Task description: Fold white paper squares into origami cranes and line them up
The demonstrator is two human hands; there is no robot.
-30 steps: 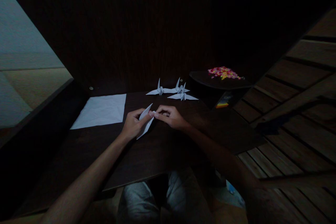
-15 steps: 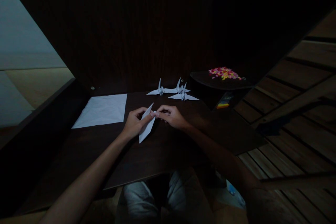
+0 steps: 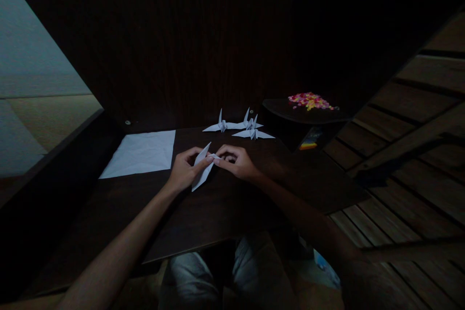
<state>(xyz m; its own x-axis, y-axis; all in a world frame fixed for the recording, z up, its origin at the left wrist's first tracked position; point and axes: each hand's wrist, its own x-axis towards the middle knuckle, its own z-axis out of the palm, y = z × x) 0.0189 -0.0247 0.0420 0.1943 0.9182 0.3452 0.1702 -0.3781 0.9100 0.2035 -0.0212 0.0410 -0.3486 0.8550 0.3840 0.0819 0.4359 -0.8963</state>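
A partly folded white origami paper [image 3: 202, 179] is held above the dark desk, tilted with one point upward and one toward me. My left hand [image 3: 185, 168] is closed on its left side, thumb across the front. My right hand [image 3: 236, 161] pinches a small tip of the same paper at its right edge, thumb against the fingers. Behind my hands stand three white paper cranes, a left one [image 3: 222, 126], a back right one [image 3: 247, 121] and a front right one [image 3: 253, 133]. To the left lies a flat white sheet [image 3: 140, 154] with faint creases.
The dark wooden desk [image 3: 174, 223] has a raised side board [image 3: 54, 169] on the left and a tall back panel [image 3: 181, 48]. On a small corner shelf [image 3: 279, 109] at right sits a pile of pink, red and yellow bits [image 3: 311, 100]. Below it is a yellow-edged item [image 3: 308, 145].
The folded paper's lower point has risen slightly. A small tip now shows between my right thumb and fingers, and the right fingers have shifted a little. The cranes and sheet stay put.
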